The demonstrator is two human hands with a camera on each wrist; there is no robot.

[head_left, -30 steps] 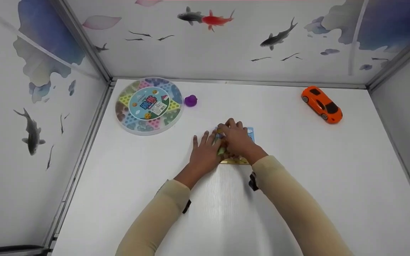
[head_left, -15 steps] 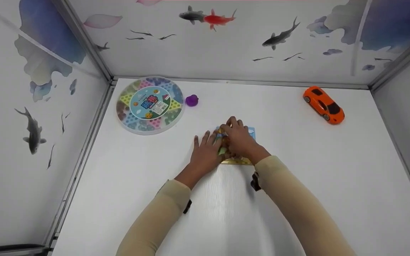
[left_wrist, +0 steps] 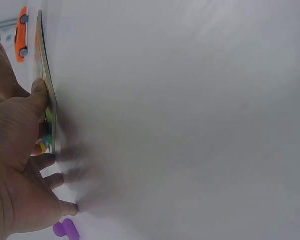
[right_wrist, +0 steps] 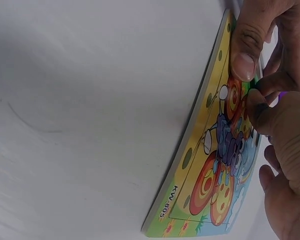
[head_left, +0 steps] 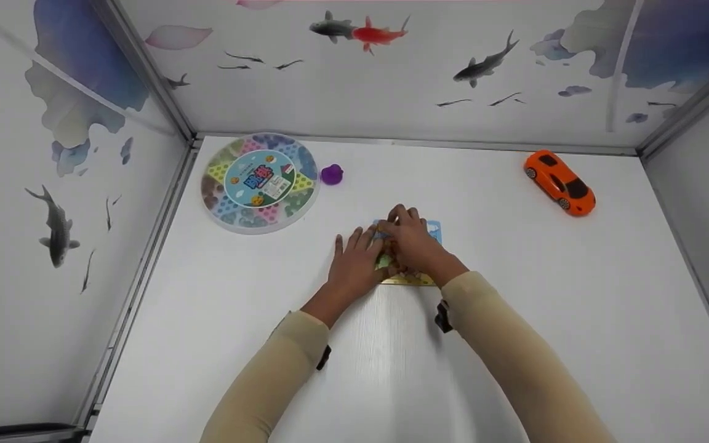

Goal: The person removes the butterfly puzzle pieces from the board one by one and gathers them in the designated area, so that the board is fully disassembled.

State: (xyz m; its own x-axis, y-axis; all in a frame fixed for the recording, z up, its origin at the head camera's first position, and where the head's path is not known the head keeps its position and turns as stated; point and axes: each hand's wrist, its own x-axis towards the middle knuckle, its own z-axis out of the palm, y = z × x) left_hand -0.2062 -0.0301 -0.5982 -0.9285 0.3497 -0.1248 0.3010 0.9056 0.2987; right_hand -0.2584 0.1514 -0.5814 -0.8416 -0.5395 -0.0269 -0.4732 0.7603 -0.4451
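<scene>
Two hands were at the puzzle [right_wrist: 199, 131], which lay near the middle of the worktop [head_left: 194, 332], well apart from its far edge. Left hand [head_left: 354, 269]: fingers straight and spread, thumb on the puzzle near its near-left corner, apparently steadying it. Right hand [head_left: 415, 243]: fingers curled over the far-left part; could not tell whether they gripped a piece. Progress, as judged: the butterfly's right-side wing [right_wrist: 222, 197] looked seated; the area under the fingers was probably left to settle, its fit hidden.
</scene>
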